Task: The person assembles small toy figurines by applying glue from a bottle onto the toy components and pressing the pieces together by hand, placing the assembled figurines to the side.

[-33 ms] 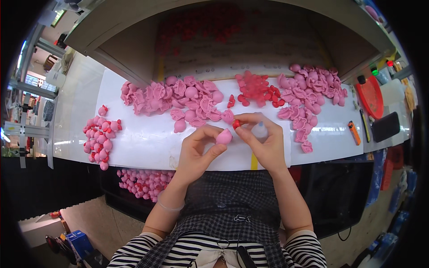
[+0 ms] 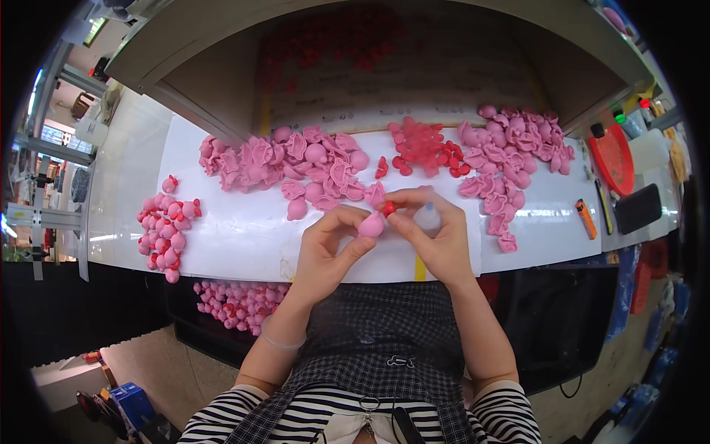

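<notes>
Between the fingertips of my left hand (image 2: 330, 248) is a round pink plastic piece (image 2: 370, 225), its small pointed tip turned up. My right hand (image 2: 438, 240) pinches a small red piece (image 2: 388, 208) close beside that tip; whether the two touch I cannot tell. A small translucent bottle (image 2: 427, 217) with a bluish tip shows by the right palm, partly hidden by the fingers. Just beyond my hands lies a heap of pink ruffled and round pieces (image 2: 316, 154). Loose small red pieces (image 2: 421, 148) are piled at the middle back.
More pink pieces (image 2: 510, 152) lie at the right. Pink balls with red parts (image 2: 164, 229) sit at the left, and others fill a container (image 2: 237, 303) below the table edge. An orange cutter (image 2: 586, 219) and a red tray (image 2: 612, 161) are far right. A shelf (image 2: 222, 96) overhangs the back.
The red piece in my right hand has shifted slightly left, closer to the pink piece's tip. My left hand has barely moved.
</notes>
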`<state>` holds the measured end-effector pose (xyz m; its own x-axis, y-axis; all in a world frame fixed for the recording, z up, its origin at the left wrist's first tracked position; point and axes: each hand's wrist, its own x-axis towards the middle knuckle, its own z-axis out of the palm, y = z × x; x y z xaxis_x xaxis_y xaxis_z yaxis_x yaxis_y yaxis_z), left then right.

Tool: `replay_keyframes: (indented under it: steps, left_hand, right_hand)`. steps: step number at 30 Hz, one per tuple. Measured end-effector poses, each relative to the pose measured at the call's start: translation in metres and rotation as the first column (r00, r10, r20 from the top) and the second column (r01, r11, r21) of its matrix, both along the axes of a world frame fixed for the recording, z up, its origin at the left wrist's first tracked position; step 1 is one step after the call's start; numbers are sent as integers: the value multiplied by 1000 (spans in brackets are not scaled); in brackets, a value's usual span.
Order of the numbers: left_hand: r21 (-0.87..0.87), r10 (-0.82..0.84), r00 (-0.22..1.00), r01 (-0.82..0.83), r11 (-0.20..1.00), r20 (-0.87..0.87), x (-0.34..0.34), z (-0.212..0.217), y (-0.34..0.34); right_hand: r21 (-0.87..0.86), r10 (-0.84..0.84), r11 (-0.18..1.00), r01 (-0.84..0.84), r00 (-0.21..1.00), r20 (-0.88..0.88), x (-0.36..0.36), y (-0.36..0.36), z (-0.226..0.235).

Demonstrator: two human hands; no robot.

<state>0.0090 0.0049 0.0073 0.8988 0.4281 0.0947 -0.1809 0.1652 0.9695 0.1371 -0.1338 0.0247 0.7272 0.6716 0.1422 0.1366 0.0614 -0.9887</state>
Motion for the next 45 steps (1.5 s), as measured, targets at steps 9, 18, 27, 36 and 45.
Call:
replay_keyframes:
  steps: [9, 18, 27, 36, 45]
  left_hand:
    - [28, 43, 998, -41, 999, -47, 4, -3, -12]
    - [184, 55, 998, -50, 982, -23, 2, -3, -2]
    - [46, -40, 998, 38, 998, 58, 1, -6, 5]
    - [73, 26, 999, -27, 997, 21, 1, -4, -4]
    - [-11, -2, 995, 0, 1000, -104, 1, -1, -5]
  right_hand:
    - [54, 148, 988, -145, 987, -59, 2, -5, -2]
    - [13, 70, 997, -70, 997, 16, -3, -1, -5]
    - [51, 114, 993, -110, 990, -83, -4, -4, -6]
    - [26, 150, 988, -152, 988, 46, -4, -8, 2]
    - [34, 144, 989, -145, 989, 40, -4, -7, -3]
